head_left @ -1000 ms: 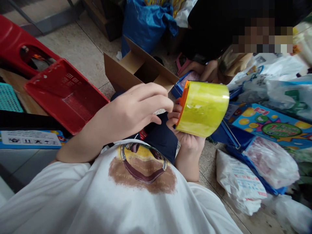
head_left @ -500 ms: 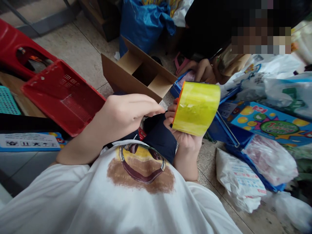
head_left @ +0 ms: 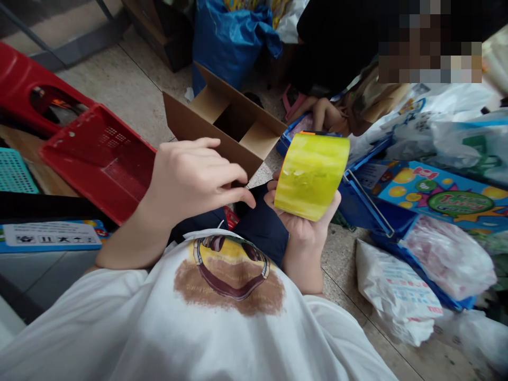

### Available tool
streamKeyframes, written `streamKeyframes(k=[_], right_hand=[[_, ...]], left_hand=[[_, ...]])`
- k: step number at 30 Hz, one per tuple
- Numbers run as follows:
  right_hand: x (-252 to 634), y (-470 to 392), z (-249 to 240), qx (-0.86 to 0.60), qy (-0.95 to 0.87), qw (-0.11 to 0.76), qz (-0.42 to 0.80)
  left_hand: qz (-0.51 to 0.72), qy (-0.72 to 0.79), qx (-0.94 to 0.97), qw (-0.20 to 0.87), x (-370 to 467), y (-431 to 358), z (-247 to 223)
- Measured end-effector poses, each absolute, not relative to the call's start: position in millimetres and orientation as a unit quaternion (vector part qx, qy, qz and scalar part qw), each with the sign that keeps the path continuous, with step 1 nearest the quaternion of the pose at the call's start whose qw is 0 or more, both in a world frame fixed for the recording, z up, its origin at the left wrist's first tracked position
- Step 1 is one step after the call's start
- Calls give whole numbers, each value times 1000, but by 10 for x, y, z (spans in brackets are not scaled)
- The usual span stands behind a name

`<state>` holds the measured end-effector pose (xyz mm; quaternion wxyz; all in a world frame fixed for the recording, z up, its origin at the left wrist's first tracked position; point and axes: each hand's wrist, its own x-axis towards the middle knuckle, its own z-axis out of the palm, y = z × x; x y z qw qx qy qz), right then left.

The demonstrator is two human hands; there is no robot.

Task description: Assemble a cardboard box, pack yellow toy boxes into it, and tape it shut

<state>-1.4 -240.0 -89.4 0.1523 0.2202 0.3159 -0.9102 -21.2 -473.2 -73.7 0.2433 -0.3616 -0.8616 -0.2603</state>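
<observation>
Head view shows my two hands in front of my body, and only one of them carries something. My right hand (head_left: 304, 225) holds a yellow roll (head_left: 312, 177), which looks like wide tape; the palm is under it, the fingers bend around its left edge and the thumb is at its right side. My left hand (head_left: 194, 180) holds nothing that I can see: its fingers are loosely curved, with a moderate gap between thumb and forefinger. The roll lies to the right of this left hand, at almost the same height in the view, and a free gap separates them. Its long axis I cannot tell surely, because mostly the curved yellow face is turned to me; a thin orange edge shows at the left and top. Behind the hands, an opened carton (head_left: 226, 144) stands; its right corner points toward the roll, while its near side is partly covered by my left fingers. On the left, a red basket (head_left: 95, 153) is near my left wrist.
</observation>
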Motion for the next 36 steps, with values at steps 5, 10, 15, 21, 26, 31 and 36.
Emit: streamKeyframes(k=[5, 10, 15, 21, 26, 31, 36], right_hand=[[-11, -2448, -860, 218, 335, 110, -910], [-10, -2473, -877, 192, 369, 55, -908], [-16, -2480, -952, 175, 409, 31, -895], [-8, -2520, -896, 198, 410, 16, -890], [16, -2541, -833, 187, 412, 6, -892], [29, -2561, -826, 186, 410, -9, -893], [47, -2536, -843, 172, 405, -15, -898]], left_hand=[[-265, -871, -347, 225, -249, -4666, -607], [-299, -855, -343, 251, -127, -4617, -435], [-315, -826, -366, 290, -40, -4493, -449], [-333, -843, -359, 224, 36, -4448, -508], [-335, -842, -354, 231, 97, -4460, -481], [-302, -854, -349, 240, 60, -4451, -515], [-254, -829, -409, 286, -32, -4451, -555]])
